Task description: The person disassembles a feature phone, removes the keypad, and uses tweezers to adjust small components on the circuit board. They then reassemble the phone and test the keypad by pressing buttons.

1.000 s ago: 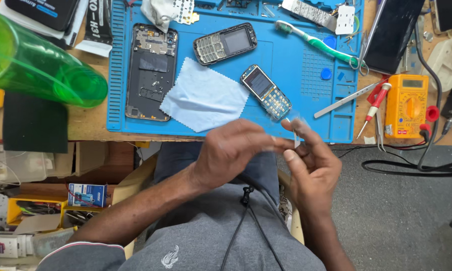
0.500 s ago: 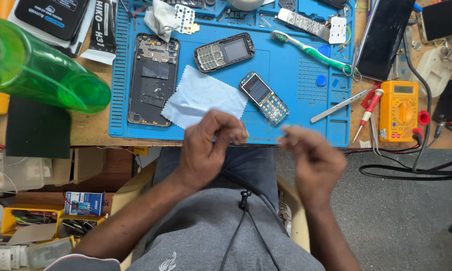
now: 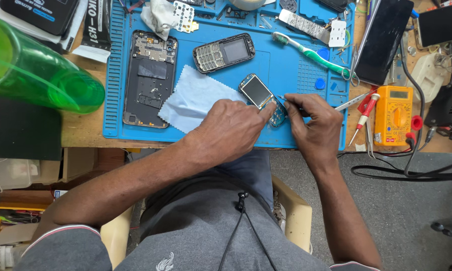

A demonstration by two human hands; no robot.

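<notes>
both hands are down on the blue mat (image 3: 291,65), meeting over the small keypad phone (image 3: 262,98) that lies tilted on the mat just right of the light blue cloth (image 3: 196,98).

left hand (image 3: 231,128): forearm comes in from the lower left, palm down, knuckles up, index finger stretched out with its tip pressed on the lower part of the phone near the keypad. other fingers are curled loosely under. it pins the phone rather than gripping it.

right hand (image 3: 313,125): forearm rises from the lower right, wrist bent inward, fingers bunched together. thumb and forefinger are pinched on a thin metal tool (image 3: 288,100) whose tip points left at the phone's edge. cannot tell what kind of tool it is; most of it is hidden in the fist.

the two hands nearly touch at the fingertips, with the phone's lower half under them and its screen end sticking out up-left, uncovered.

around them on the mat: an opened smartphone frame (image 3: 150,78) to the left of the cloth, a second keypad phone (image 3: 224,52) above it, a green toothbrush (image 3: 311,52) up right. off the mat, an orange multimeter (image 3: 394,113) sits to the right with a red-handled screwdriver (image 3: 364,115) beside it, and a green bottle (image 3: 35,70) lies on its side at far left.
</notes>
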